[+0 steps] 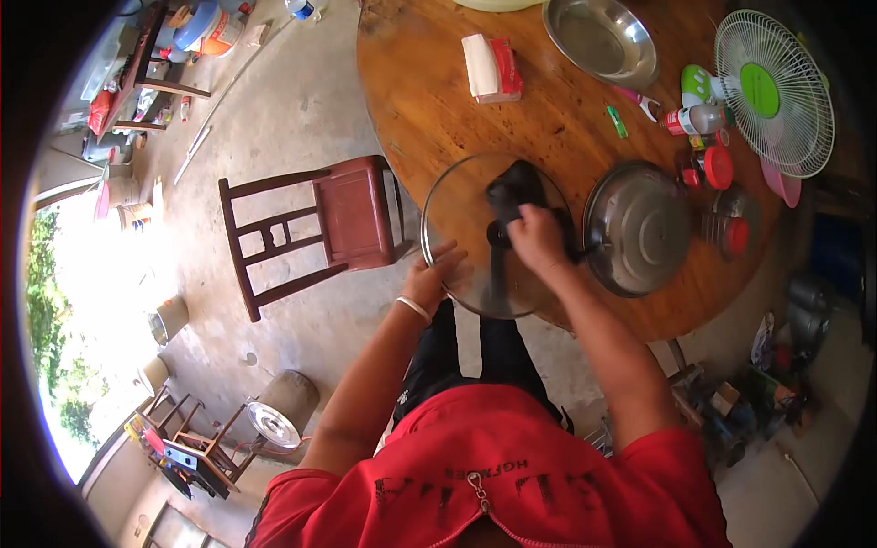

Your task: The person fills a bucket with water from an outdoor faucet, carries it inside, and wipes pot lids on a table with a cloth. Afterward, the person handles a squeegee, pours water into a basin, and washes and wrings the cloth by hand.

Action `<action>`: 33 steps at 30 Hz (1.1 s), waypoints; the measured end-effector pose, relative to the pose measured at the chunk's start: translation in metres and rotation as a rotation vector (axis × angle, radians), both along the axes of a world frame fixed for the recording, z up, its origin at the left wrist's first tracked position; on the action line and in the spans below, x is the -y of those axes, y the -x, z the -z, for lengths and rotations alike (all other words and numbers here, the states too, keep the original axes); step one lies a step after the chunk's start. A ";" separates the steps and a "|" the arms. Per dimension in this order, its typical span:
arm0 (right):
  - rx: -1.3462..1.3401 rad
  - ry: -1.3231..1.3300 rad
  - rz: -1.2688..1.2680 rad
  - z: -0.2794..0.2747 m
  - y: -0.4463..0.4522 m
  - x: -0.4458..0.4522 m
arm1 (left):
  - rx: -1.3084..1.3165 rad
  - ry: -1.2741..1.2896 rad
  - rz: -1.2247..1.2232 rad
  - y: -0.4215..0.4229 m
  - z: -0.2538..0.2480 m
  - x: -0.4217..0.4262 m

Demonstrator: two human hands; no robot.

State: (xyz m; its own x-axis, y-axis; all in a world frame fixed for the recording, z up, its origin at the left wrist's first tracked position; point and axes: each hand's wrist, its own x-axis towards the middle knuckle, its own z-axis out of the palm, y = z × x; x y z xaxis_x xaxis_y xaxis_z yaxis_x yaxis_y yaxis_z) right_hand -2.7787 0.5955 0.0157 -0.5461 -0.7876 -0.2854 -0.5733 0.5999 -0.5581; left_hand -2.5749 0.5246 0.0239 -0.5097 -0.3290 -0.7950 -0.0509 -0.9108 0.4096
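A round glass lid (457, 201) with a metal rim and a dark knob (498, 235) is tilted over the table's near edge. My left hand (437, 278) grips the lid's rim at its lower left, fingers against the glass. A dark cloth (519, 185) is bunched in my right hand (539, 239), which is closed around it over the lid, right of the knob. Whether the cloth presses on the glass cannot be fully made out. Just right of the lid lies a round metal pan or cover (644, 228) on the wooden table (429, 110).
Farther back on the table are a tissue pack (493, 68), a metal basin (603, 41) and a green item (617, 121). A fan (767, 91), a bottle (699, 120) and red-lidded jars (717, 167) stand at the right. A wooden chair (352, 215) stands left of the table.
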 end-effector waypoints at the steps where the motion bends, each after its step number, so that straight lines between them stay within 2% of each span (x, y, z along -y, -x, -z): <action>1: 0.070 0.174 -0.076 0.000 -0.021 0.009 | -0.040 -0.081 0.029 0.000 0.000 0.000; 3: -0.028 0.386 -0.506 -0.008 -0.057 0.033 | -0.044 -0.138 0.055 -0.002 0.007 -0.002; 5: -0.127 0.377 -0.507 0.000 -0.058 0.045 | 0.070 -0.080 0.031 -0.002 0.010 -0.005; 6: -0.229 0.369 -0.510 0.005 -0.055 0.054 | -0.011 -0.089 -0.045 -0.003 0.011 -0.006; 7: -0.250 0.246 -0.497 0.012 -0.044 0.061 | -0.008 -0.087 -0.051 0.001 0.010 -0.007; 9: -0.387 0.200 -0.389 0.025 -0.021 0.067 | 0.016 -0.009 -0.292 0.008 0.003 -0.017; 14: -0.573 0.043 -0.281 0.021 0.012 0.041 | 0.119 0.005 -0.460 0.018 0.003 -0.015; 16: -0.536 -0.232 -0.210 0.010 0.013 0.022 | 0.155 0.052 -0.484 0.017 0.001 -0.011; 23: -0.363 -0.536 -0.039 -0.035 -0.028 -0.023 | 0.202 0.036 -0.533 0.021 0.008 -0.008; 25: -0.181 -0.540 0.070 -0.029 -0.048 -0.032 | 0.210 0.031 -0.540 0.022 0.010 -0.006; 26: -0.183 -0.540 0.070 -0.031 -0.056 -0.034 | 0.204 0.032 -0.514 0.021 0.011 -0.006; 28: 0.050 -0.537 -0.040 -0.034 -0.064 -0.031 | 0.191 0.043 -0.486 0.017 0.009 -0.001; 29: 0.046 -0.526 -0.038 -0.027 -0.060 -0.030 | 0.168 0.058 -0.428 0.015 0.007 0.002; 31: 0.269 -0.172 0.017 -0.004 -0.047 -0.031 | 0.145 0.081 -0.375 0.011 0.003 0.004; 32: 0.158 -0.240 0.121 -0.030 -0.033 -0.007 | 0.028 0.064 -0.327 0.009 0.000 0.004; 33: 0.217 -0.056 0.241 0.000 -0.015 0.000 | -0.076 0.041 -0.276 0.005 -0.002 0.002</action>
State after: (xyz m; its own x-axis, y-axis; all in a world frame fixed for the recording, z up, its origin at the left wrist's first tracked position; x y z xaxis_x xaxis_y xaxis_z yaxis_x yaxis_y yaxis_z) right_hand -2.7634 0.5955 0.0160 -0.6364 -0.6230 -0.4548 -0.2826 0.7370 -0.6140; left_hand -2.5796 0.5228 0.0255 -0.4538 -0.4947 -0.7412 0.2288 -0.8686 0.4396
